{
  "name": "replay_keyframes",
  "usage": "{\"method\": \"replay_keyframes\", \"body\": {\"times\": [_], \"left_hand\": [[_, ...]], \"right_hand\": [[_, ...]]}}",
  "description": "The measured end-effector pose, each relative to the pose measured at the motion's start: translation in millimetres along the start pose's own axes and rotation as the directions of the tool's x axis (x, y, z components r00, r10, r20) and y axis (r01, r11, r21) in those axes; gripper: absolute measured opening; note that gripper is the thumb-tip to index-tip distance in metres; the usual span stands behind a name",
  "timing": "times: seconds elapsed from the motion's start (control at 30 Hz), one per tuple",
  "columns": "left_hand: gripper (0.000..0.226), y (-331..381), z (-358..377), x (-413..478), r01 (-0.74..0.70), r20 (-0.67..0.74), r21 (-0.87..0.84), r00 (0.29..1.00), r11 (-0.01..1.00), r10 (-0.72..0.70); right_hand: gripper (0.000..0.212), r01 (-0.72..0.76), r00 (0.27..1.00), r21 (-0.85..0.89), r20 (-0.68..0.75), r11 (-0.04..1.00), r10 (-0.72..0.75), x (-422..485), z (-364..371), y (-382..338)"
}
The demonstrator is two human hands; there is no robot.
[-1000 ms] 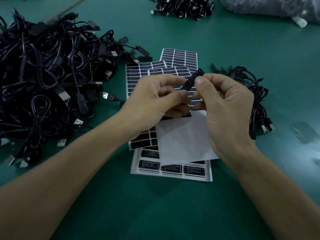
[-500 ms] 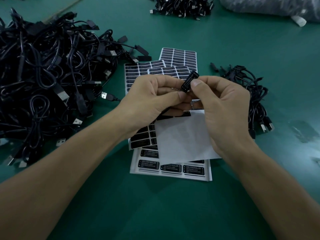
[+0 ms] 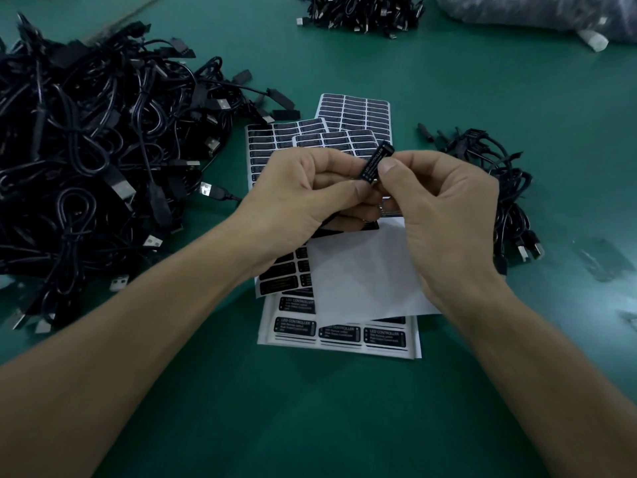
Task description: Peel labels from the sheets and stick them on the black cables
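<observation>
Pinching the black inline block (image 3: 377, 160) of one cable from both ends, we held it raised over the label sheets (image 3: 355, 110), mid-table. Left hand (image 3: 310, 194): fingers curled, thumb and forefinger clamped on the block's lower end. Right hand (image 3: 441, 215): thumb and forefinger tips nipped on its upper half, thumb on the printed label (image 3: 369, 169) that lay along the face. Whether the label was fully seated, we couldn't tell. Handling, as we judged it: block light, rigid, small, so grip by the narrow sides or ends and keep the face free; its lead soft and floppy, mostly hidden under the palms here; label thin, tacky, likely to crease or stick to a fingertip, so take it by one corner only. Counts: two hands, one block in hand, one label on it. Label sheets: at least five, overlapping, and the bottom one looked like a stack, so no exact figure. One blank white liner (image 3: 362, 277) on top. Cables: three lots on the green mat (image 3: 310, 426) — big heap (image 3: 86, 150) at left, small bundle (image 3: 499, 201) at right, far pile (image 3: 358, 10) — too tangled to count singly.
</observation>
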State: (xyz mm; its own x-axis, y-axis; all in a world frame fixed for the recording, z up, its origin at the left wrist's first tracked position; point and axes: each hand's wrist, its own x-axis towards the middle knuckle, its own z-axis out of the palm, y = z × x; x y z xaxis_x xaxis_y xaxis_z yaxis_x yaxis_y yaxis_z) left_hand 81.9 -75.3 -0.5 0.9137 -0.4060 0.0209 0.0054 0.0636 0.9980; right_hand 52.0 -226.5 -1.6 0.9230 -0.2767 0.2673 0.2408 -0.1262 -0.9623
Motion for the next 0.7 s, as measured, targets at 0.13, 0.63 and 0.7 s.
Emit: {"method": "replay_keyframes", "body": {"times": [0.13, 0.63, 0.7], "left_hand": [[0.012, -0.2, 0.3, -0.2, -0.005, 0.006, -0.015, 1.000, 1.000, 0.005], [0.010, 0.6, 1.4, -0.4, 0.002, -0.009, -0.019, 1.000, 1.000, -0.002], [0.010, 0.7, 1.3, -0.4, 0.002, -0.010, -0.015, 1.000, 1.000, -0.002]], "right_hand": [[0.013, -0.001, 1.000, 0.008, -0.001, 1.000, 0.001, 0.1, 0.3, 0.2], [0.009, 0.049, 0.999, -0.062, -0.011, 0.997, -0.050, 1.2, 0.5, 3.6], [0.008, 0.054, 0.998, -0.067, -0.014, 0.996, -0.055, 0.9, 0.8, 3.8]]}}
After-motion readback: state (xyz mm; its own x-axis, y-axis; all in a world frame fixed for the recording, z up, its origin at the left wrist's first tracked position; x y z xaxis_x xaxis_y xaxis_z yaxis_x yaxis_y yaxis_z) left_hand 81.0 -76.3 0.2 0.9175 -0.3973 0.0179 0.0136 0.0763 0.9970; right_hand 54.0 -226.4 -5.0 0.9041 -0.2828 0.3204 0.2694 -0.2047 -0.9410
